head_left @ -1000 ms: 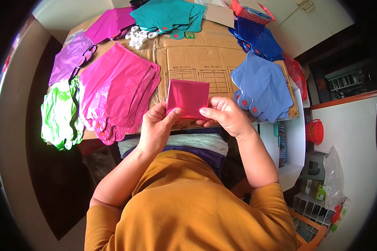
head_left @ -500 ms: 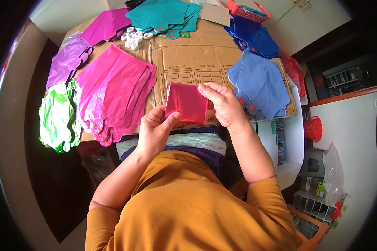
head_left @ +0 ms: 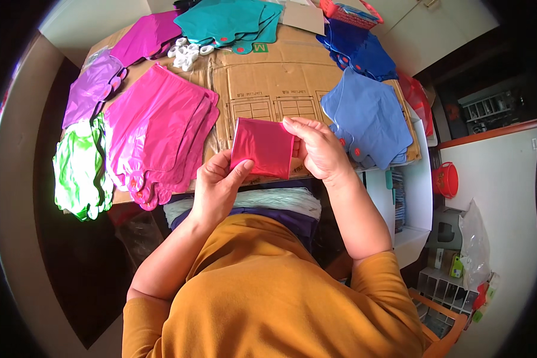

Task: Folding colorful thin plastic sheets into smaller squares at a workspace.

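Observation:
A shiny deep-pink folded square of thin foil-like sheet [head_left: 261, 148] is stretched flat between my two hands, above the near edge of the cardboard-topped table. My left hand [head_left: 219, 185] pinches its lower left corner, thumb on the front face and fingers curled behind. At the upper right corner my right hand [head_left: 321, 146] grips it between thumb and bent fingers. Left of my hands lies a fanned stack of glossy pink flat pieces [head_left: 161, 125] with scalloped ends and red dots. A stack of light blue pieces [head_left: 370, 119] sits close to my right hand.
Printed brown cardboard [head_left: 268, 77] covers the table. Around its rim lie green [head_left: 80, 170], lilac [head_left: 92, 89], purple [head_left: 146, 39], teal [head_left: 227, 21] and dark blue [head_left: 358, 53] pieces. White rings [head_left: 186, 56] and a red basket [head_left: 364, 13] stand at the back.
The view has shifted very slightly, and everything on the table sits a little further left. Both hands keep their hold on the pink square, which looks slightly flatter.

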Available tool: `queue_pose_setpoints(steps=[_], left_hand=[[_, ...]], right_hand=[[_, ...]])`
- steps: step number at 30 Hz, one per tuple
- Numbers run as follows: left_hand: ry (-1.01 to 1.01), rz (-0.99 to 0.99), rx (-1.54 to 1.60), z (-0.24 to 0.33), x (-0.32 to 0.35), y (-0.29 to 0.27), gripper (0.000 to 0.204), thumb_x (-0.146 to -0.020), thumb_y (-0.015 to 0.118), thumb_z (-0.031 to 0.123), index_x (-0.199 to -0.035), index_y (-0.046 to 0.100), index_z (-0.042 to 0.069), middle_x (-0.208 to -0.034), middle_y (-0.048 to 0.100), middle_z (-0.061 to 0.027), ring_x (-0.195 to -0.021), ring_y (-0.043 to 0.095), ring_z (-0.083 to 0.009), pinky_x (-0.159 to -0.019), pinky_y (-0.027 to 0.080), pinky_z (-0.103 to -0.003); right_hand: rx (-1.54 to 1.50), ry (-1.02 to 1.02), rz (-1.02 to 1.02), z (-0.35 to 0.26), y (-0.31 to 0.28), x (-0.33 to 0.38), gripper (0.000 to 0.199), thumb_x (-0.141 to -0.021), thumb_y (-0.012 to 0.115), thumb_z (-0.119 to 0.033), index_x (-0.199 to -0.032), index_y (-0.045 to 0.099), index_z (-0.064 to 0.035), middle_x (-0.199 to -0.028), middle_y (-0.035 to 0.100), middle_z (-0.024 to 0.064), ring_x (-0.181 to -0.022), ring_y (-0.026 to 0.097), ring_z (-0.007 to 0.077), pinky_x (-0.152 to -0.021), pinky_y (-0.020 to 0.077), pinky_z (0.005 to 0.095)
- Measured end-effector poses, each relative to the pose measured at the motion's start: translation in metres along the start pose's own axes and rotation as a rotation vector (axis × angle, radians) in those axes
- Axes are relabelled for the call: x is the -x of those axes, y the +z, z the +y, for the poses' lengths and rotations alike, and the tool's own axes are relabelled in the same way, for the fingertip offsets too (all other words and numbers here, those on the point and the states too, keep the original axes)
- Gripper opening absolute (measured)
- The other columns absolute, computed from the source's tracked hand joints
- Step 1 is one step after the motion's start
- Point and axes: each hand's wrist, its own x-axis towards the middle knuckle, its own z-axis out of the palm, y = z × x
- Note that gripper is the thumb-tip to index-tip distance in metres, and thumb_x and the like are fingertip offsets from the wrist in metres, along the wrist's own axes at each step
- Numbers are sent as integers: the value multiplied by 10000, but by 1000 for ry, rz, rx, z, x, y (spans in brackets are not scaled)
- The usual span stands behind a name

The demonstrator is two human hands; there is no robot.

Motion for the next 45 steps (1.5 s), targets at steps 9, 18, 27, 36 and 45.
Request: queue_pose_setpoints(steps=[9, 18, 27, 36, 45], left_hand=[[-9, 31, 66, -1, -3, -1, 201, -968, 624, 94, -1143, 617, -5, -1023, 699, -61, -885, 664, -103, -790, 565, -257], [119, -17, 21, -7, -6, -1, 360, -949, 631, 20, -1292, 527, -13, -1114, 668, -61, -993, 619, -84, -872, 515, -240], [13, -146, 248, 10, -2, -21, 875, -809, 480, -156, -1568, 167, 145, -1571, 245, -172, -1276, 486, -228, -897, 493, -299], [29, -3, 44, 11, 28, -20, 790, -843, 498, -132, -1543, 213, 98, -1515, 360, -129, -1231, 521, -214, -897, 489, -287], [179, 95, -762, 5, 56, -21, 532, -807, 765, 46, -1290, 541, 24, -1006, 619, -93, -742, 629, -162, -638, 518, -280]], right_hand=[[132, -32, -203, -7, 4, 19, 293, -963, 626, -145, -1209, 640, 14, -1115, 685, 41, -1007, 612, 86, -937, 467, 250], [337, -232, -32, -9, 5, 21, 178, -884, 680, 6, -1058, 657, -21, -1004, 689, 28, -945, 623, 91, -857, 499, 261], [1241, -1126, -164, 29, -7, 47, 275, -721, 712, 11, -968, 640, -84, -1040, 654, 52, -945, 629, 244, -803, 503, 368], [1408, -1221, -89, 70, -14, 64, 233, -807, 702, -61, -1031, 648, -95, -1126, 641, 54, -1005, 611, 233, -826, 483, 373], [1381, -1187, -101, 77, -14, 63, 257, -773, 719, -61, -1014, 647, -118, -1121, 636, 50, -1008, 608, 233, -826, 484, 378]])
